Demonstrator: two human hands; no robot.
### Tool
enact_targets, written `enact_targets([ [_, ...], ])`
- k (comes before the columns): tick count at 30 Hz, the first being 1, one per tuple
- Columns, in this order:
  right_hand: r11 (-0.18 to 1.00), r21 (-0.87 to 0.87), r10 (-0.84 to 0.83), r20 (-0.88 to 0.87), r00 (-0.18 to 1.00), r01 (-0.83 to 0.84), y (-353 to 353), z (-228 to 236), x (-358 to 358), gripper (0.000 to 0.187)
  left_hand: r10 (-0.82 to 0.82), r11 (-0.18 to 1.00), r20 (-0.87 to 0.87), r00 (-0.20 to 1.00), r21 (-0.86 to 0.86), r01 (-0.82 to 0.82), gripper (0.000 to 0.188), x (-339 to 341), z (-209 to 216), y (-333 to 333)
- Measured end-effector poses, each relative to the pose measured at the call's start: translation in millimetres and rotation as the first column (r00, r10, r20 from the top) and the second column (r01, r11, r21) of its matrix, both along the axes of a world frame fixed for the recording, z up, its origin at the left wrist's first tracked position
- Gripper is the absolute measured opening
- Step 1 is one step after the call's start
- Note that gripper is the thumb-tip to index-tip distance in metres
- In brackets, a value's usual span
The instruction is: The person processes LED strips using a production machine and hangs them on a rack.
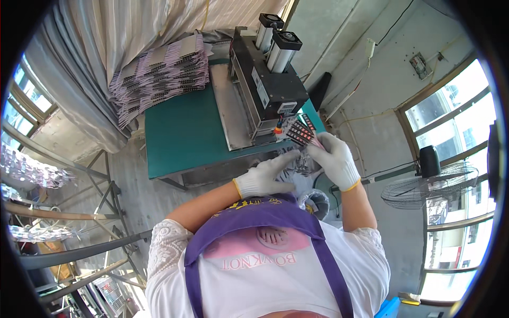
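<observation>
White knitted gloves with yellow cuffs cover both my hands. My right hand [335, 159] grips the near end of a bunch of dark strips with red and white marks [301, 132], beside the right front corner of the table. My left hand [268, 175] is just to the left, in front of the table edge, its thumb and fingers apart with nothing visible in them. The strips reach up toward a black press machine [278, 90] with two silver cylinders. A red and yellow knob [278, 130] sits on its near end, close to the strips.
A green-topped table [185, 135] bears the press, its metal plate [229, 108] and a tall pile of pinkish-grey sheets [164, 69]. Below my hands stands a plastic-lined bin [316, 201]. A caged fan [429, 185] is at right; metal racks [101, 216] stand at left.
</observation>
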State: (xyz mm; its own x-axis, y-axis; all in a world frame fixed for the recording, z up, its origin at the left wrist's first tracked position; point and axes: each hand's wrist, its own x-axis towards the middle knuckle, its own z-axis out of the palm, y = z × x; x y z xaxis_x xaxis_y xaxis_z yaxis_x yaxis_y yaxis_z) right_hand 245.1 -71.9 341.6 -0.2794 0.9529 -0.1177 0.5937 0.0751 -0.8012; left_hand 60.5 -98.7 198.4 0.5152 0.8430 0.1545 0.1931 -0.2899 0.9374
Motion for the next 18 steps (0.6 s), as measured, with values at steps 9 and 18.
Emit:
enact_targets([
  [9, 0.879, 0.074, 0.453, -0.433, 0.779, -0.470, -24.4, 54.7, -150.2, 0.040, 0.449, 0.891, 0.478, 0.755, -0.310, -0.333, 0.029, -28.4, 33.0, -72.2],
  [18, 0.134, 0.035, 0.844, -0.528, 0.096, -0.990, 14.8, -8.4, -238.8, 0.085, 0.342, 0.883, 0.937, 0.079, -0.291, -0.369, 0.028, -135.5, 93.3, -135.3],
])
